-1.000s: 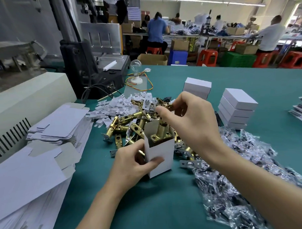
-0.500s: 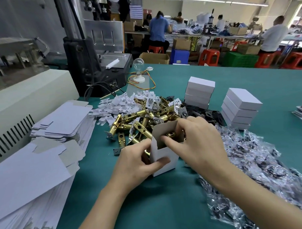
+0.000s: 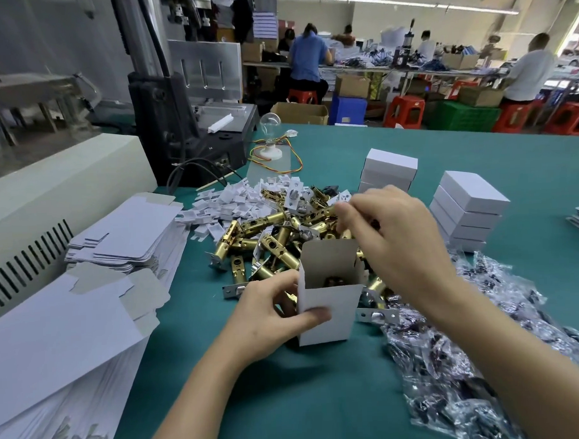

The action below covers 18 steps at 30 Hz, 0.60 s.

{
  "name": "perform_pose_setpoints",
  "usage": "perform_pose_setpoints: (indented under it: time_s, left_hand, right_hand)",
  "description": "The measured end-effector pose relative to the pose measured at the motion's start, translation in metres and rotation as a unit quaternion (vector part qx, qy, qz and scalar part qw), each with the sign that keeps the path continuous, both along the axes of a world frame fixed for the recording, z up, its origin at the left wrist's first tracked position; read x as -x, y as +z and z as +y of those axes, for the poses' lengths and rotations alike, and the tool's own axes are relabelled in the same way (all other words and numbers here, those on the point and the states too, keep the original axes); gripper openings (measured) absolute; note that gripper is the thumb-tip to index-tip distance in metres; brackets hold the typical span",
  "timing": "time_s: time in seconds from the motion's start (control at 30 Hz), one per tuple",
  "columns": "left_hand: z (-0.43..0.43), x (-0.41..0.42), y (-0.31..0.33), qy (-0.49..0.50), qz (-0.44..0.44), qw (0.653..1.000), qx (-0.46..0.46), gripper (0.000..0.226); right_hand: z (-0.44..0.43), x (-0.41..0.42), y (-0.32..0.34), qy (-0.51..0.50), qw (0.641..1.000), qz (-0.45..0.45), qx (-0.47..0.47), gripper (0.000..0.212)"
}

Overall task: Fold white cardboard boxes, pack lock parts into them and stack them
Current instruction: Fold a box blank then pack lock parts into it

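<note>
A white cardboard box (image 3: 327,313) stands upright on the green table (image 3: 320,399), top flaps open, a brass part (image 3: 333,279) showing inside. My left hand (image 3: 272,321) grips its left side, thumb across the front. Just behind it lies a pile of brass latch parts (image 3: 266,243). My right hand (image 3: 397,245) reaches over the box into that pile, fingertips pinched on a brass latch (image 3: 320,214). Two stacks of closed white boxes (image 3: 390,170) (image 3: 468,209) stand further back right.
Flat box blanks (image 3: 127,231) and a bigger sheet stack (image 3: 56,342) lie at left beside a cream machine (image 3: 60,191). Small white plastic pieces (image 3: 228,205) and a wired bulb (image 3: 270,124) sit behind the pile. Crinkled clear bags (image 3: 450,361) cover the right. People work at far benches.
My right hand pushed a latch down into the box, then lifted out and moved back to the pile behind it. My left hand kept hold of the box.
</note>
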<state>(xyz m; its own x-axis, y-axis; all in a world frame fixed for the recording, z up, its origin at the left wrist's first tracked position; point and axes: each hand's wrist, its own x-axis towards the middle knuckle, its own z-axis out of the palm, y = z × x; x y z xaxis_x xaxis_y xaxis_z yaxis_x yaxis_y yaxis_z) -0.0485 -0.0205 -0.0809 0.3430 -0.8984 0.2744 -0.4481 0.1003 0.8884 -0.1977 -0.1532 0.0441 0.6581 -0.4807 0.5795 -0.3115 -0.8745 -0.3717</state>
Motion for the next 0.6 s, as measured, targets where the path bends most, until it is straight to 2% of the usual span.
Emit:
perform_pose_setpoints:
  time_s: [0.07,0.23,0.37,0.6]
  left_hand:
    - [-0.001,-0.001,-0.003,-0.001,-0.013,1.0,-0.018,0.035]
    - [-0.003,0.002,-0.014,-0.013,-0.037,0.996,-0.076,0.043]
    - [-0.005,0.001,-0.016,-0.017,-0.022,0.997,-0.067,0.042]
    - [-0.006,0.001,-0.016,-0.022,-0.022,0.998,-0.062,0.038]
  right_hand:
    - [-0.009,-0.016,0.011,0.013,0.999,0.04,-0.01,0.037]
    - [-0.028,-0.091,0.03,0.058,0.977,0.206,0.016,0.034]
    - [-0.032,-0.159,0.031,0.087,0.931,0.354,0.032,0.034]
    - [-0.03,-0.222,0.009,0.093,0.844,0.525,0.053,0.042]
